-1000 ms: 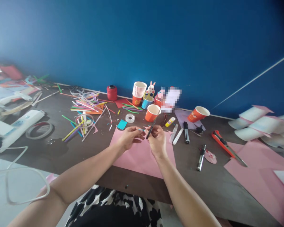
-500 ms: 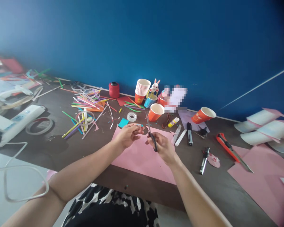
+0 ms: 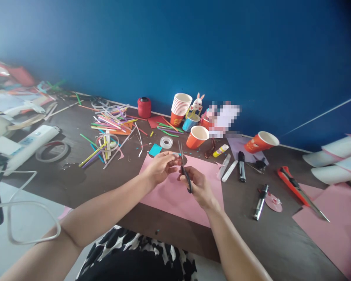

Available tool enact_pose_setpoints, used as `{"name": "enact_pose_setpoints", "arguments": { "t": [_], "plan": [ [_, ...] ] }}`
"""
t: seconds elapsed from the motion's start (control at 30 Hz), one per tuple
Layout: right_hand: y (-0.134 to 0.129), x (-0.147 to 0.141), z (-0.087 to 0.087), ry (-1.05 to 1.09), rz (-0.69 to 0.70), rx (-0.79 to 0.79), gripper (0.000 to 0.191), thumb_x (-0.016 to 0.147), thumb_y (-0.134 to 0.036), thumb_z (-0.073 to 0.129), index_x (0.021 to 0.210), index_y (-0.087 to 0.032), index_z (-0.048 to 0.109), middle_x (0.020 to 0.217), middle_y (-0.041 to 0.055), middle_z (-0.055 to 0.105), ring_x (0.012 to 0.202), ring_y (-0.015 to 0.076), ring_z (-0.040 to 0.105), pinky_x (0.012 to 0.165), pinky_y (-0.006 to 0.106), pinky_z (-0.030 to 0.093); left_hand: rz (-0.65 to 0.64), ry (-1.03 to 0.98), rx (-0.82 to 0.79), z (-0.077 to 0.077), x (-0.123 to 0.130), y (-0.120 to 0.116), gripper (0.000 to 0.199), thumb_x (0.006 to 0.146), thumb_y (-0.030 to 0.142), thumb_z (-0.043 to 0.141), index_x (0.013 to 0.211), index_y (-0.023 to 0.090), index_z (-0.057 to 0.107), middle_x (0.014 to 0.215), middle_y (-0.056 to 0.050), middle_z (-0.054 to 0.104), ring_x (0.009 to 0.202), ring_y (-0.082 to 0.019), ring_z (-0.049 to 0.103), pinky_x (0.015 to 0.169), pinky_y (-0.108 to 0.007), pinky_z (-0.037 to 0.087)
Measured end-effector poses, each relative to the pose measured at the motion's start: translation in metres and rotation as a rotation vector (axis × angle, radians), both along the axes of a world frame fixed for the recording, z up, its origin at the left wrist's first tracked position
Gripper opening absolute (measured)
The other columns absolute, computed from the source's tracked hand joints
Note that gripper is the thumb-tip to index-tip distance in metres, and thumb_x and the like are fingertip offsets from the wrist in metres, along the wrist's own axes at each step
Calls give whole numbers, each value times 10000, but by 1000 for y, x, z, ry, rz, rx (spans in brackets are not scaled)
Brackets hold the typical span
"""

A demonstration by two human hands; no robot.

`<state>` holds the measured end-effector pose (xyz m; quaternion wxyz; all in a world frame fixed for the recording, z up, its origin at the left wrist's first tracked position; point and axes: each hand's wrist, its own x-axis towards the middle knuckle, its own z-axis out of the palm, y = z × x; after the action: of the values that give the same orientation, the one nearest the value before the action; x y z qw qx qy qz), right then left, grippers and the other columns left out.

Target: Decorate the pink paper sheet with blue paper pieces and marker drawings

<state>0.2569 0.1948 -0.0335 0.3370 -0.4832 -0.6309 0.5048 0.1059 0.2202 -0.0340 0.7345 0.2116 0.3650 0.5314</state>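
Near the middle of the view, my left hand (image 3: 163, 166) pinches a small blue piece (image 3: 177, 155) between thumb and fingertips. My right hand (image 3: 198, 186) is wrapped round the black handles of a pair of scissors (image 3: 187, 179). Their blades point up and away, slightly parted, beside the left fingertips and the blue piece. Both hands are above a pink sheet of paper (image 3: 175, 199). A blue paper square (image 3: 155, 150) and a clear tape roll (image 3: 166, 142) lie just beyond my left hand.
An orange cup (image 3: 197, 137) stands behind the scissors, near stacked cups (image 3: 181, 107) and a rabbit figure (image 3: 197, 104). Coloured strips (image 3: 114, 121) lie left. Markers (image 3: 241, 168), a glue stick (image 3: 220, 150) and a red cutter (image 3: 294, 185) lie right. A white cable (image 3: 32, 203) loops over my left forearm.
The view has shifted, so most table items appear farther right. The scissor blades and my left fingertips have come closer together, with the blue piece still held.
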Motion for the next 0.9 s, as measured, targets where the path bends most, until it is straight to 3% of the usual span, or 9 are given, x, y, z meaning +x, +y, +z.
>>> {"name": "enact_pose_setpoints", "arguments": {
  "t": [0.4,0.57,0.9],
  "plan": [
    [0,0,-1,-3,17,-14,280,698,-411,611,813,-161,562,746,37,612,526,98,444,458,219,340,-10,-19,-12,-1,0,-1,50,710,153,599,745,120,613,666,-16,604,592,-82,583,459,-149,437],
    [1,1,-5,-2,15,-5,281,686,-412,628,810,-168,565,744,34,614,555,113,477,476,226,350,0,-5,-21,-2,0,-1,48,697,158,605,727,120,609,631,-7,587,577,-80,574,434,-143,410],
    [-2,-2,1,66,5,-53,251,688,-393,627,734,-162,539,627,1,563,533,103,456,484,222,346,7,8,-53,0,1,-1,60,696,167,621,735,124,609,648,-21,608,602,-94,593,457,-153,430]
  ]
}}
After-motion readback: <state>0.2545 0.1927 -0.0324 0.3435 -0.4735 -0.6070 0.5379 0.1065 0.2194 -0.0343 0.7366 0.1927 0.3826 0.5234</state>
